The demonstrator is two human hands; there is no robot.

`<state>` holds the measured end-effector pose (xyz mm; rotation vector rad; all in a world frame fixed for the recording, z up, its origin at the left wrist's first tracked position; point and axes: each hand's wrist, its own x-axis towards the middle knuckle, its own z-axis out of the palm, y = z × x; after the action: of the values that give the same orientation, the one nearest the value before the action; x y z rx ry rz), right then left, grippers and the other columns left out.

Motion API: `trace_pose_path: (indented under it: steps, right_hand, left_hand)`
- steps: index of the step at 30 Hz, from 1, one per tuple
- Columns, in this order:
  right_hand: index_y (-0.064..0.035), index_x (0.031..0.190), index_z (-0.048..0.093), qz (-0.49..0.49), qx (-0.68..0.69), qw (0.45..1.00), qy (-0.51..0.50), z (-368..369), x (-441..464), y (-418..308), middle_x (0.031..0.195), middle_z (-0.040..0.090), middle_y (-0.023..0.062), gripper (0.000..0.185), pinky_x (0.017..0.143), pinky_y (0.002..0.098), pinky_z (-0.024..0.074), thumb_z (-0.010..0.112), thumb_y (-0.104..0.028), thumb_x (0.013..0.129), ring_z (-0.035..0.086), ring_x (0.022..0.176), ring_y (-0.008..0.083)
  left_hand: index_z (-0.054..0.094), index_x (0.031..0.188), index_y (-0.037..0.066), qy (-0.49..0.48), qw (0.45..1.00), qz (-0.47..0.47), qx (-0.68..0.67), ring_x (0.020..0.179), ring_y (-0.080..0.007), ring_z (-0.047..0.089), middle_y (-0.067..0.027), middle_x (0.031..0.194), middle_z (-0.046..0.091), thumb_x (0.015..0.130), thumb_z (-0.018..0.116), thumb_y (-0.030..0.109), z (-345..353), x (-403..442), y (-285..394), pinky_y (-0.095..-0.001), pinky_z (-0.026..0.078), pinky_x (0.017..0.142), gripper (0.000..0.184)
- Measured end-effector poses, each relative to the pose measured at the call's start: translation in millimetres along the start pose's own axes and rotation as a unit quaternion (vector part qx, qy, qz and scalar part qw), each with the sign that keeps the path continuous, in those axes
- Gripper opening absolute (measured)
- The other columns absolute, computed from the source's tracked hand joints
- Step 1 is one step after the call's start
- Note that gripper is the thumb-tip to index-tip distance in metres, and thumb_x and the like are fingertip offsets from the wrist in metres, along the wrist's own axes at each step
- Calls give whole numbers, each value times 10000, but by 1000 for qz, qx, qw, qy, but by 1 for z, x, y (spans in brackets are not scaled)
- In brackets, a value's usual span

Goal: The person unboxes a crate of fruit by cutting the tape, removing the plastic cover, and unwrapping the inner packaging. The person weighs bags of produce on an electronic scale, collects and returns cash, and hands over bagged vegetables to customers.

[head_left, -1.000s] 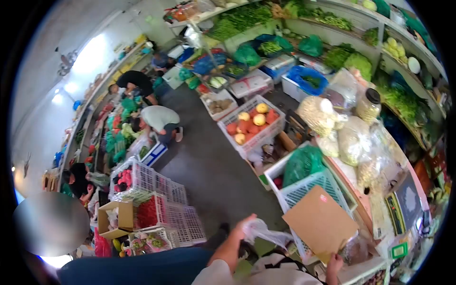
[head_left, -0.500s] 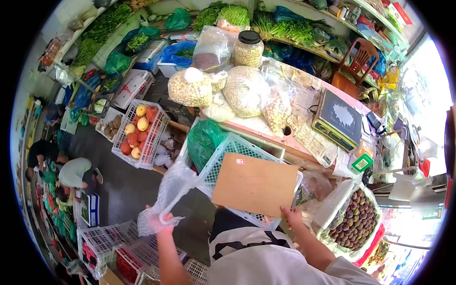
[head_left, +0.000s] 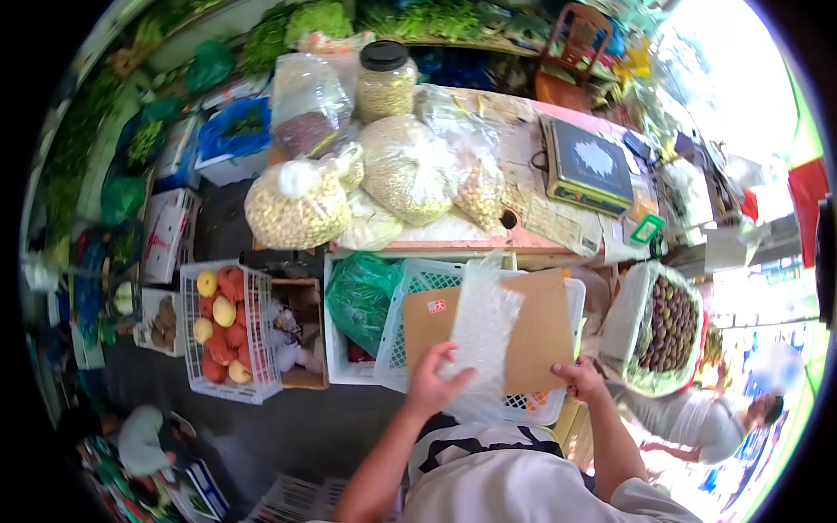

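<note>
My right hand grips the lower right corner of a flat brown cardboard sheet with a small red-and-white label. The sheet lies over a white plastic crate. A strip of clear bubble wrap crosses the middle of the cardboard. At the strip's left edge is my left hand, its thumb and forefinger apart; the other fingers are partly hidden, and it appears to hold the wrap's lower part. Some orange items show through the crate's lattice below the sheet.
A green plastic bag sits left of the crate. Beyond are a table with bagged goods, a lidded jar and a scale. A fruit crate stands left, a box of dark round fruit right. Another person is at right.
My left hand has brought the bubble wrap from the left over onto the cardboard. My right hand still grips the sheet's corner. The view has turned.
</note>
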<state>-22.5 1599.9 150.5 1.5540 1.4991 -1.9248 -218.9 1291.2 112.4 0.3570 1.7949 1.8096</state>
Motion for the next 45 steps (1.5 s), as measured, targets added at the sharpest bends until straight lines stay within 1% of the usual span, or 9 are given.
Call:
trace_pose_path:
  steps: [2, 4, 7, 12, 18, 25, 32, 40, 45]
  right_hand:
    - [-15, 1153, 667, -48, 37, 998, -27, 2, -11, 6, 997, 720, 70, 413, 694, 314, 571, 808, -131, 783, 696, 818, 173]
    - [-9, 1144, 669, -96, 75, 992, -28, 13, -43, -10, 987, 714, 56, 440, 684, 301, 560, 819, -135, 751, 686, 809, 169]
    - [-14, 1092, 701, -178, -22, 984, -3, -4, -77, -23, 963, 718, 29, 420, 729, 291, 541, 841, -79, 702, 665, 819, 134]
    - [-17, 955, 742, -240, 13, 970, -30, -26, -117, -56, 858, 716, 0, 344, 718, 276, 529, 835, -3, 625, 657, 768, 113]
    - [-33, 933, 745, -377, -101, 912, -127, 11, -112, -70, 877, 730, 2, 264, 744, 276, 533, 866, -71, 701, 651, 803, 90]
    - [-38, 888, 755, -474, -93, 799, -358, 159, -126, -92, 764, 743, 40, 91, 617, 263, 535, 810, -33, 815, 694, 691, 118]
    - [-17, 931, 766, -579, -268, 690, -342, 261, -162, -53, 664, 701, 77, 198, 540, 265, 515, 842, -123, 782, 656, 557, 114]
    - [13, 923, 718, -485, -98, 777, -389, 407, -237, -22, 882, 730, 54, 175, 706, 292, 527, 804, -63, 792, 661, 787, 118]
    - [27, 992, 702, -469, -214, 765, -386, 540, -244, 18, 903, 715, 28, 209, 689, 264, 516, 770, -37, 805, 634, 768, 85]
  left_hand:
    - [606, 1281, 93, -66, 990, 1, 127, 952, -202, 584, -67, 1046, 579, 783, 873, 312, 18, 1, 5, -312, 498, 863, 606]
    - [593, 1343, 100, -103, 971, 119, 182, 1091, -303, 623, -121, 1184, 615, 833, 814, 356, 28, -4, 2, -383, 513, 964, 611]
    - [563, 1405, 109, -245, 948, 65, 195, 1253, -336, 583, -147, 1347, 603, 875, 762, 383, 26, -10, 19, -415, 473, 1063, 629]
    - [569, 1413, 113, -303, 928, 59, 210, 1274, -325, 581, -169, 1374, 611, 896, 750, 384, 27, -16, 74, -372, 461, 1065, 611]
    - [455, 1489, 94, -195, 959, 38, 201, 1312, -263, 550, -134, 1440, 552, 816, 837, 263, 11, -47, 110, -399, 450, 1083, 792]
    - [181, 1587, 26, 116, 980, 111, 113, 1484, -287, 294, -192, 1562, 301, 795, 865, 212, -50, -137, 105, -493, 324, 1182, 1063]
    - [15, 1607, -6, 208, 970, 129, 3, 1552, -325, 122, -209, 1681, 77, 812, 863, 317, -94, -198, 99, -456, 143, 1244, 1206]
    - [55, 1603, -5, 237, 914, 161, 287, 1548, -437, 19, -289, 1657, 37, 659, 886, 604, -206, -270, 146, -525, 107, 1238, 1398]
    - [46, 1606, 8, 297, 882, 71, 359, 1533, -488, -4, -343, 1632, 22, 590, 828, 740, -296, -329, 129, -567, 99, 1231, 1476]
